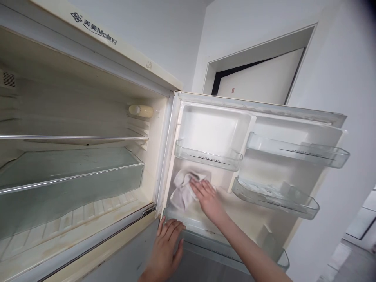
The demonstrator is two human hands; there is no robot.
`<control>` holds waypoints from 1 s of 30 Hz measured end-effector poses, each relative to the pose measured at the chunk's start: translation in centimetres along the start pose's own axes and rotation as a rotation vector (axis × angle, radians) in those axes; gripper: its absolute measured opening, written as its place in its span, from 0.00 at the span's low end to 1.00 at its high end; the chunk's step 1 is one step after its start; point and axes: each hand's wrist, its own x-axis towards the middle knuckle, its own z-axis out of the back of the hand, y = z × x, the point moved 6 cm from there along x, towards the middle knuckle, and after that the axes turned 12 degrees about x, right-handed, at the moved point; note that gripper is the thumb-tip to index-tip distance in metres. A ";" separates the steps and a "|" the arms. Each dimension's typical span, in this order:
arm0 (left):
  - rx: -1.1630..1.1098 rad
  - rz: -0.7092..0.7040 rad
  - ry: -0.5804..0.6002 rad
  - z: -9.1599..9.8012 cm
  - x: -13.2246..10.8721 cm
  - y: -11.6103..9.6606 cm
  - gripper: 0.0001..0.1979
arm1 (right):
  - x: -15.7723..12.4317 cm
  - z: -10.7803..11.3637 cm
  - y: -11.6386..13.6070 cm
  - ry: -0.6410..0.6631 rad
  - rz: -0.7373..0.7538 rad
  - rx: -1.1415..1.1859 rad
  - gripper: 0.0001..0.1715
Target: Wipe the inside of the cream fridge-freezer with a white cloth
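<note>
An empty cream fridge stands with its door (264, 203) swung open to the right. My right hand (207, 197) lies with fingers flat on a crumpled white cloth (183, 188), pressing it against the door's inner liner below a clear door bin (208, 156). My left hand (166, 244) rests with its fingers curled over the lower edge of the open door, near the hinge side and the lowest door shelf (194, 231).
Inside the cabinet are a glass shelf (73, 137), a clear drawer (70, 176) and a lamp cover (141, 111). Two more clear bins (296, 150) (274, 197) hang on the door's right side. A doorway (258, 76) is behind the door.
</note>
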 end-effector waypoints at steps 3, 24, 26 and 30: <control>-0.007 0.002 0.024 0.1 0.0 0.0 0.25 | -3.6 -1.9 0.7 0.122 0.248 0.069 0.26; 0.063 -0.004 -0.116 0.4 -0.1 -0.4 0.23 | -10.6 3.0 -6.0 -0.004 -0.172 -0.234 0.31; 0.054 -0.007 -0.126 0.6 0.0 -0.4 0.23 | -10.8 3.3 -6.5 0.027 -0.250 -0.279 0.30; 0.054 -0.015 -0.128 0.9 0.1 -0.4 0.23 | -10.6 2.3 -5.3 0.157 -0.087 -0.093 0.30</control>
